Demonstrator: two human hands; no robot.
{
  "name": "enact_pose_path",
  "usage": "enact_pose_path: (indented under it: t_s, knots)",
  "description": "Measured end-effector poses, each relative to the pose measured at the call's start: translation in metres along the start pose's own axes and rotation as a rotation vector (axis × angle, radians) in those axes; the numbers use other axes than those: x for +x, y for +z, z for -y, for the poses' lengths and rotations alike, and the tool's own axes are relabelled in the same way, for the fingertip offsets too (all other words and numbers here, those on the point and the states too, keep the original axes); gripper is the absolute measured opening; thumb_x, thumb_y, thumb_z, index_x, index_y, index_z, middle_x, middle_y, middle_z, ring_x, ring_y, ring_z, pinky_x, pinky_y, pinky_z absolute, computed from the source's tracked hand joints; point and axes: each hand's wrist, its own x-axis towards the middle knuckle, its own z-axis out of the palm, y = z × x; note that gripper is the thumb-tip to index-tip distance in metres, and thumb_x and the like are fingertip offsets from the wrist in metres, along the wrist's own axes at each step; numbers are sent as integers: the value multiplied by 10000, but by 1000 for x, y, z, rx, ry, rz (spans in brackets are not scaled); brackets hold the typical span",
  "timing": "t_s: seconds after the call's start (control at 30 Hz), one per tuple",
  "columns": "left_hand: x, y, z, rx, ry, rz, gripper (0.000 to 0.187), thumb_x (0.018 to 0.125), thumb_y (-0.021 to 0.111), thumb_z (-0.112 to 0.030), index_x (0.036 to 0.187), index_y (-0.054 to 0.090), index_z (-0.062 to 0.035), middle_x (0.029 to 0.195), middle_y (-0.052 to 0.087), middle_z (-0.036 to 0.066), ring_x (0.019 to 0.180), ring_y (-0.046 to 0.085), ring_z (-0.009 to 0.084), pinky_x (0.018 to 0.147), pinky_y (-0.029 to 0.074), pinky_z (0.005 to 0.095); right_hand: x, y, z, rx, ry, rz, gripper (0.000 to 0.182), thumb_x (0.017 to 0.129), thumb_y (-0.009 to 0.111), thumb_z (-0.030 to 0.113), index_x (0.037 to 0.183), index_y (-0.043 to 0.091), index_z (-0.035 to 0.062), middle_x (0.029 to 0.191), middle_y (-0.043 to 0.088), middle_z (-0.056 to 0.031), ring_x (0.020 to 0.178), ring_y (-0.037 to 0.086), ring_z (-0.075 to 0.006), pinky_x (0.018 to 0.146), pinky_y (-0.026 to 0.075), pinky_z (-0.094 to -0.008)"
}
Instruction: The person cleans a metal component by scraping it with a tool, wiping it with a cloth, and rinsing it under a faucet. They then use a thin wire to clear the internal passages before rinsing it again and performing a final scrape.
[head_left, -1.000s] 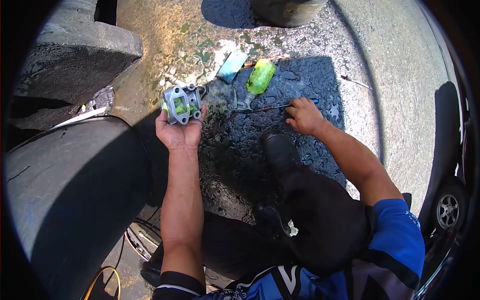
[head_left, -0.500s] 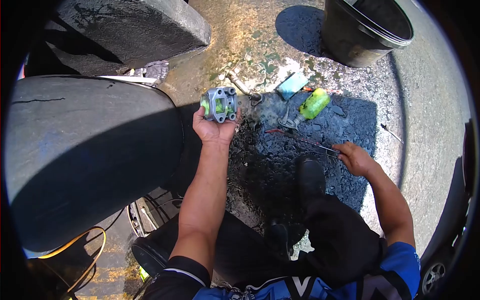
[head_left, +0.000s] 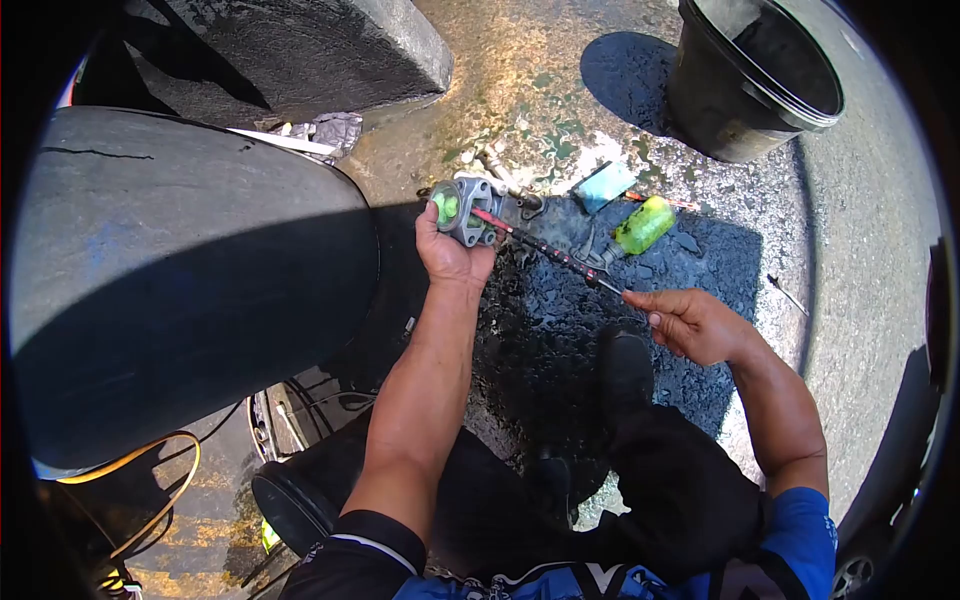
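My left hand is wrapped round a grey cast-metal housing with bolt holes and a square opening. Bright green material shows inside the casting. Pinched between the thumb and fingers of my right hand is a slim red-and-black rod with a bare metal end. The rod's red tip reaches the housing's opening, and its far end is hidden there. Just beyond the rod, a bottle of yellow-green liquid with a spray head lies on its side on the wet ground.
A light-blue block and a metal pipe fitting lie beyond the hands. A black bucket stands at the back right. A large dark rounded body fills the left side, with a yellow hose below it.
My right hand has raised the rod and swung it left, bringing its red tip to the housing's opening. The housing has turned in my left hand.
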Motion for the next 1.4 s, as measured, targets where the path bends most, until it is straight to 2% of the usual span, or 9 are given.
enact_pose_path:
  t_s: [0.1,0.23,0.4,0.87,0.97,1.07,1.17,1.27,1.4]
  knots:
    - [7,-4,-5,38,11,-33,551,968,386,-465,1275,585,-51,1241,632,155,1160,591,354,1023,453,522,6,12,1,195,35,99,417,1054,470,131,1465,511,180,739,552,6,578,508,-54,548,460,-239]
    - [10,-14,-6,107,74,62,574,1018,367,-492,1278,579,-26,1221,644,159,1138,608,347,1033,454,522,9,14,-6,323,89,107,411,1066,461,151,1474,497,183,729,556,-3,544,484,-60,515,440,-230]
    - [12,-17,-14,108,30,49,574,1023,399,-534,1213,620,-40,1170,679,141,1054,650,318,950,507,485,16,26,-6,338,57,60,401,1069,449,138,1466,504,159,715,548,-4,515,465,-55,487,411,-215]
    - [13,-20,-15,88,-4,41,564,1029,387,-518,1218,619,-40,1178,679,133,1063,649,317,955,506,488,24,27,-10,572,98,141,435,1079,437,178,1513,428,151,727,569,-40,515,491,-90,468,426,-234]
    - [9,-19,-18,141,-38,71,567,1028,391,-522,1218,626,-42,1183,683,133,1074,649,313,950,508,487,23,25,-22,696,70,191,402,1080,442,218,1468,483,121,708,558,-35,510,485,-92,460,422,-237]
    - [3,-15,-17,170,-7,65,549,1027,405,-516,1207,635,-50,1173,690,129,1074,652,302,959,501,474,39,33,-50,95,20,-45,327,1080,441,259,1308,586,75,689,553,-28,501,489,-100,450,421,-245]
    - [8,-23,-17,214,44,90,526,1032,407,-499,1185,644,-55,1139,701,117,1053,661,283,953,503,462,30,29,-14,375,331,154,327,1080,424,302,1140,607,37,683,560,-22,533,524,-109,495,452,-261]
    - [8,-19,-19,214,50,77,505,1040,404,-476,1158,653,-53,1108,709,106,1030,669,265,941,509,447,27,24,-9,406,383,182,368,1078,416,319,1049,620,14,697,580,-40,588,562,-111,554,470,-293]
    - [3,-11,-16,197,17,38,491,1046,401,-457,1142,656,-47,1097,710,100,1022,672,253,944,508,435,42,38,-17,-98,86,-26,368,1058,443,307,986,629,-3,708,608,-128,634,621,-262,620,487,-398]
